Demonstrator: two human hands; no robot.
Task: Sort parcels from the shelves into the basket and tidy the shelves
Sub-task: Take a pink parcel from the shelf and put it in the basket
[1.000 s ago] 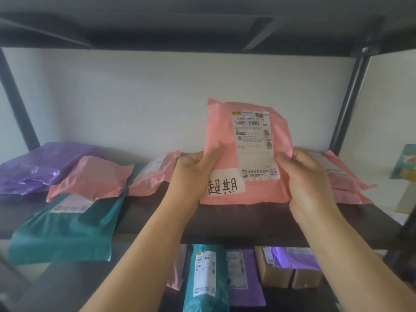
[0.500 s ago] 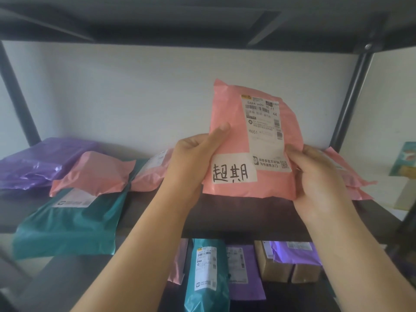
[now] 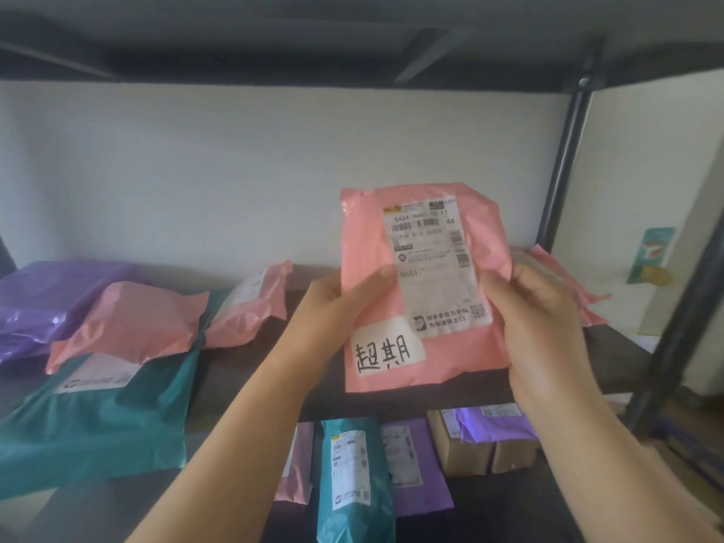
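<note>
I hold a pink parcel (image 3: 368,244) upright in front of the dark shelf (image 3: 250,370). It carries a white shipping label and a white sticker with handwritten characters at its lower left. My left hand (image 3: 337,307) grips its left edge, thumb on the front. My right hand (image 3: 536,315) grips its right edge. On the shelf to the left lie a purple parcel (image 3: 51,299), two pink parcels (image 3: 129,327) (image 3: 250,307) and a teal parcel (image 3: 98,417). Behind my right hand lies another pink parcel (image 3: 583,295). No basket is in view.
The shelf below holds a teal parcel (image 3: 352,480), a purple parcel (image 3: 415,464), a pink parcel (image 3: 297,464) and cardboard boxes (image 3: 466,452) under a purple bag. A black upright post (image 3: 564,166) stands at the right; the upper shelf board hangs overhead.
The pink parcel has come lower and closer to me, and turned more upright to face me. Both hands have kept their hold on its edges.
</note>
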